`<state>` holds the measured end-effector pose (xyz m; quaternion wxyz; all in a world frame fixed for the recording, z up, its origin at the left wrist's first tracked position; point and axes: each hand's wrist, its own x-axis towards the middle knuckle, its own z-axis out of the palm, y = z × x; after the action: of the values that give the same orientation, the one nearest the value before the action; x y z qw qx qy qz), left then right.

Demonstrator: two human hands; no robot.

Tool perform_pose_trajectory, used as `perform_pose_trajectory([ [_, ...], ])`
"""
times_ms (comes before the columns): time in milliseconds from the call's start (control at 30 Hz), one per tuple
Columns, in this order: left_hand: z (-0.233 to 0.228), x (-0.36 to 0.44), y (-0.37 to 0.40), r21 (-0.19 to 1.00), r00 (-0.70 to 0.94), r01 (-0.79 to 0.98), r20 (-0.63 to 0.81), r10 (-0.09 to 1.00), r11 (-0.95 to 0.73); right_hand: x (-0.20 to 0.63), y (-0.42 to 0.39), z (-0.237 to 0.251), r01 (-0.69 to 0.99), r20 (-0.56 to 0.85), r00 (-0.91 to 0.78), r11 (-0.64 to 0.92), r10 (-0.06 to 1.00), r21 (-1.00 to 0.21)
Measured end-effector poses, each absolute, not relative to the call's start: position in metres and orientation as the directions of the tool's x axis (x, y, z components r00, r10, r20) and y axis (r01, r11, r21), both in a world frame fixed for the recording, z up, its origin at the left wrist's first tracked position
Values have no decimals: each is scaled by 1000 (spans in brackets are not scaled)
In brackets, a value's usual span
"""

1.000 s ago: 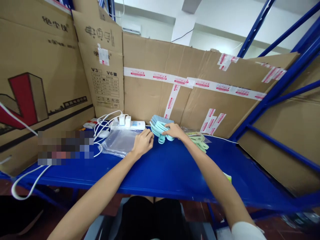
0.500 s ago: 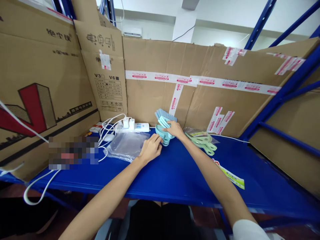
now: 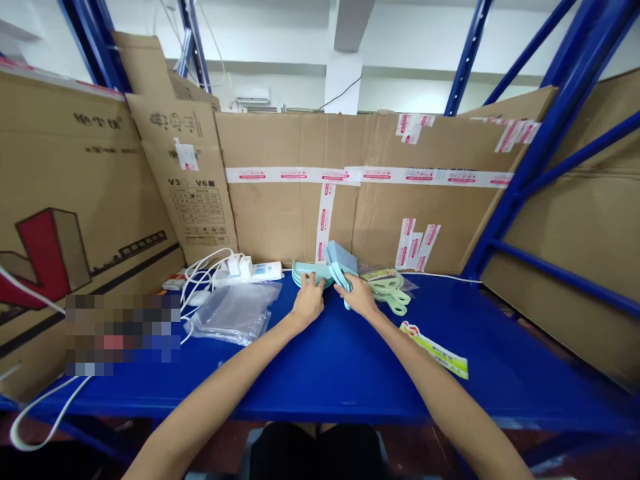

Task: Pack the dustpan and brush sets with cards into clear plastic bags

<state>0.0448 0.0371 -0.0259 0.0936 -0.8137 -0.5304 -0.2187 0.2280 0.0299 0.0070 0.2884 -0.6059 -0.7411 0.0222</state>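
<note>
While both hands meet at the rear of the blue shelf (image 3: pixel 350 360), left hand (image 3: pixel 309 303) presses fingers on the flat teal stack (image 3: pixel 306 271), long axis left-right; right hand (image 3: pixel 358 298) grips a blue-headed brush (image 3: pixel 340 260), head up & away. Taped cardboard walls (image 3: pixel 440 200) behind, blue rack posts (image 3: pixel 545 113).

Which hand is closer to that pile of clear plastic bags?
Left. The left hand rests on the teal pieces just right of the clear plastic bags; the right hand lies farther right, beyond it.

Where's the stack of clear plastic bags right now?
The clear plastic bags lie on the blue shelf, left of the left hand, just in front of the white power strip.
</note>
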Motion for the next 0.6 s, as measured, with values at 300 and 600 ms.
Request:
perform_pose_trajectory([
  [300, -40, 18, 32, 26, 297, 926, 569, 767, -378, 250, 35, -2, 929, 254, -92, 175, 963, -327],
  [600, -31, 18, 31, -67, 359, 897, 687, 632, -437, 248, 37, -3, 983, 169, -5, 36, 986, -180],
])
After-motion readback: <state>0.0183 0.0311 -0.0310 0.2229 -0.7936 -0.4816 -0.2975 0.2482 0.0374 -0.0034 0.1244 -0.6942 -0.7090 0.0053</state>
